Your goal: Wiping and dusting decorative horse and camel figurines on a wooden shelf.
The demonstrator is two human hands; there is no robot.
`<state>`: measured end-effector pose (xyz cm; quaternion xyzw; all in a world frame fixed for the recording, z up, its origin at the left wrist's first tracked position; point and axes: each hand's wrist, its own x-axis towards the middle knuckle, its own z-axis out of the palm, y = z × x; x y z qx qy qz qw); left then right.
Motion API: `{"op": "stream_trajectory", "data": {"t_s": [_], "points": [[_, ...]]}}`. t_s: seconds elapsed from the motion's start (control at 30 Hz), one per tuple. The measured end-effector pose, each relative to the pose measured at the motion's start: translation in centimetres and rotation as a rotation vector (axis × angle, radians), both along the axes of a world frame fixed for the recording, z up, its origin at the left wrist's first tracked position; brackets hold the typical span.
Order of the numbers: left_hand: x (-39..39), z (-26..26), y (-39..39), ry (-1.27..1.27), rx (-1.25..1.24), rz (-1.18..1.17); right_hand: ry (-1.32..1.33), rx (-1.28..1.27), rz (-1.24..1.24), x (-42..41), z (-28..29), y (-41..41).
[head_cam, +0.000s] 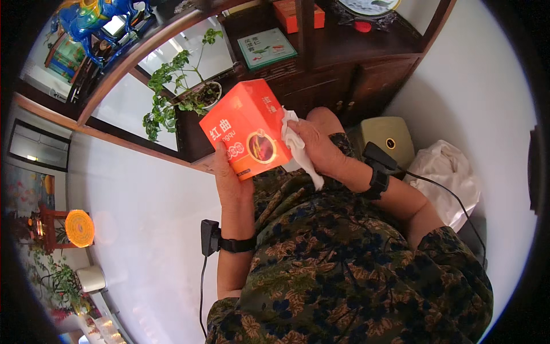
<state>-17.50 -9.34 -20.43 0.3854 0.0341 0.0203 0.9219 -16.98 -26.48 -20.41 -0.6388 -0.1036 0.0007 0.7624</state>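
An orange-red cardboard box [247, 129] with printed writing and a round picture is held tilted in front of my body. My left hand [234, 176] grips its lower left edge, the thumb lying on the printed face. At the box's right side, my right hand [318, 144] holds a crumpled white cloth or tissue [296, 144] against it, with one end hanging down. The fingers behind the box are hidden. Just beyond the box, a potted green plant [210, 94] stands on the dark wooden cabinet.
On the cabinet [365, 47] are a flat green-and-white box [266, 48], another red box [318, 17] and a round plate on a stand [369, 5]. A blue horse figurine [92, 26] stands upper left. A greenish bin [389, 137] and white bag [447, 176] are at right, by the wall.
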Motion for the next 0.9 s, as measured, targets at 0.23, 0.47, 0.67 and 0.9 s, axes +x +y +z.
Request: {"op": "stream_trajectory", "data": {"t_s": [0.23,0.47,0.67,0.9], "points": [[0.5,-1.6,0.1,0.153,-0.076,-0.08,0.142,-0.086,0.078,-1.9,1.0,-0.3],[-0.9,-2.2,-1.7,0.197,-0.158,-0.189,-0.088,0.086,0.113,-1.1,1.4,0.3],[-2.8,-1.3,-3.8,0.135,-0.142,-0.309,-0.119,-0.171,0.016,-1.7,-1.4,0.9],[-1.6,-2.5,-3.8,0.033,-0.016,-0.255,0.066,0.075,0.106,-1.0,-3.5,1.0]]}}
